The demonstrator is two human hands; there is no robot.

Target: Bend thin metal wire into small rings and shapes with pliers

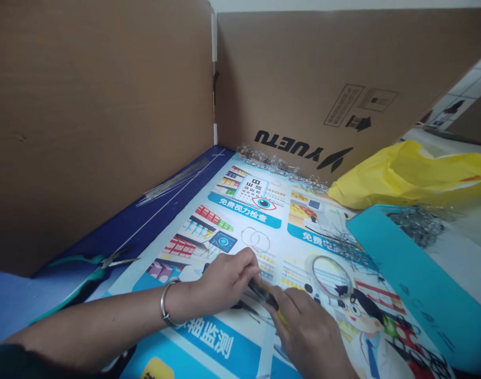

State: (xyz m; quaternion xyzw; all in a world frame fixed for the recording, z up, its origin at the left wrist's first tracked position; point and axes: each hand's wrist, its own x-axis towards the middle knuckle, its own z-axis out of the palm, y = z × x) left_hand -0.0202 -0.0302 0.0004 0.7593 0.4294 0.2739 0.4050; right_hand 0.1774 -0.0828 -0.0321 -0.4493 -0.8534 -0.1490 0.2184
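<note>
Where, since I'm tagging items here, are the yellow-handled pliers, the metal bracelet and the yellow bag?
Yellow-handled pliers [267,297]: head view, on the dark metal part.
Metal bracelet [163,304]: head view, on the band's outer surface.
Yellow bag [394,176]: head view, on its creased side.

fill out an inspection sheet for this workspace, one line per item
Surface: printed sheet over a blue top
Job's things: yellow-handled pliers; wire coil, two thin rings and straight wires nearby
Clutter: wire scraps along the back edge; teal-handled tool at left; dark rings at lower right
Grips: left grip pinched shut by the pliers' tip, anything held unclear; right grip closed around the pliers
Cables: nothing seen
Surroundings: cardboard panels, yellow bag, teal box holding wire pieces
</note>
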